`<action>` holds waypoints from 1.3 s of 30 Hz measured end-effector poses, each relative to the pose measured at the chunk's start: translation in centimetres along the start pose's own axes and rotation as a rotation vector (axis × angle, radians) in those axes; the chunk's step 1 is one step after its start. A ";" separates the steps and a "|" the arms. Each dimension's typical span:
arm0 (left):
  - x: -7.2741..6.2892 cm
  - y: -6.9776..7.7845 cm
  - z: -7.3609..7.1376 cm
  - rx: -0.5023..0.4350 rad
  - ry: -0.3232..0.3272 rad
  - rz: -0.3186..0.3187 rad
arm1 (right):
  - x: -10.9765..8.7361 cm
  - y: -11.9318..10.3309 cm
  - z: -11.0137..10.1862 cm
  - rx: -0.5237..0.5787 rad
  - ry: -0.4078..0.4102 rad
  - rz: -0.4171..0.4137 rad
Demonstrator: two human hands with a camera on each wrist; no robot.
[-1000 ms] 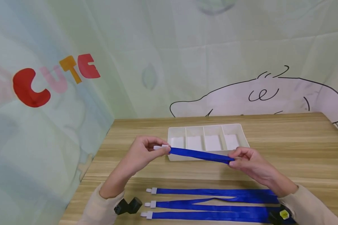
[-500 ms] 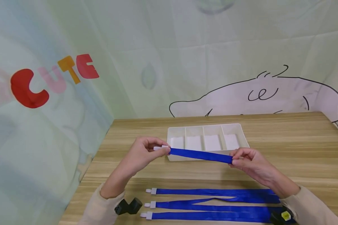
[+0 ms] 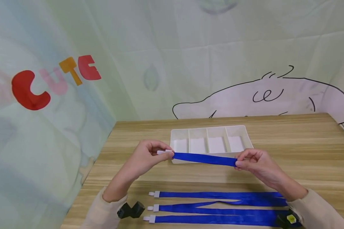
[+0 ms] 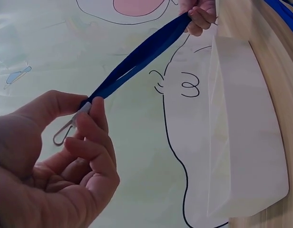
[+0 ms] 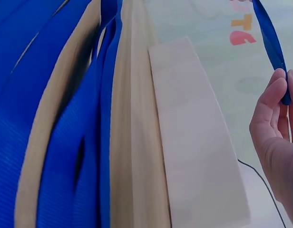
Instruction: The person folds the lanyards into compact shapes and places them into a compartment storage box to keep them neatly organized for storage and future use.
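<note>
A blue lanyard (image 3: 204,158), folded short, is stretched between my two hands above the table. My left hand (image 3: 149,159) pinches its white clip end between thumb and fingertips; the clip's looped hook (image 4: 63,133) shows in the left wrist view. At the other end, the folded strap is pinched by my right hand (image 3: 256,165). The right wrist view shows the strap's tip (image 5: 286,97) between thumb and fingers. Behind the held lanyard stands a white tray (image 3: 212,129) with several compartments, its front wall partly covered by the strap in the head view.
Three blue lanyards lie side by side in front, white clips to the left: a far one (image 3: 200,194), a middle one (image 3: 186,208) and a near one (image 3: 206,219). They rest on a wooden table (image 3: 126,130). A printed cloth backdrop (image 3: 149,41) hangs behind and to the left.
The strap's right end, which showed two loose layers, now lies flat and even in my right fingers. Both hands have otherwise stayed almost in place.
</note>
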State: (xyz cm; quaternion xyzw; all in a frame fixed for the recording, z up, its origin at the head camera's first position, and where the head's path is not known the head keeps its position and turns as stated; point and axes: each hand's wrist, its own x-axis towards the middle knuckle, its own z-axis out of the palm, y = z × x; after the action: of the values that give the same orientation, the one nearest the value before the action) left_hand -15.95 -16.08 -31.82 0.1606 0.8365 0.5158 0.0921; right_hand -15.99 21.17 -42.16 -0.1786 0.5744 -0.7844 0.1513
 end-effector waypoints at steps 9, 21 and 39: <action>0.2 -0.4 0.4 0.044 0.011 0.004 | 0.0 -0.6 0.3 -0.134 0.119 -0.039; 0.3 -0.8 0.7 0.063 0.026 0.001 | 0.0 -1.2 0.6 -0.338 0.193 -0.125; 0.1 -0.7 0.5 0.032 0.017 -0.020 | -0.2 -0.9 -0.4 -0.348 -0.019 -0.168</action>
State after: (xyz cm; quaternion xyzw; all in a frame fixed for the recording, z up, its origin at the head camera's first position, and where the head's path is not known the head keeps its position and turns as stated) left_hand -16.00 -15.88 -32.68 0.1494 0.8469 0.5028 0.0878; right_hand -15.99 21.88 -41.42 -0.2565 0.6830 -0.6815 0.0576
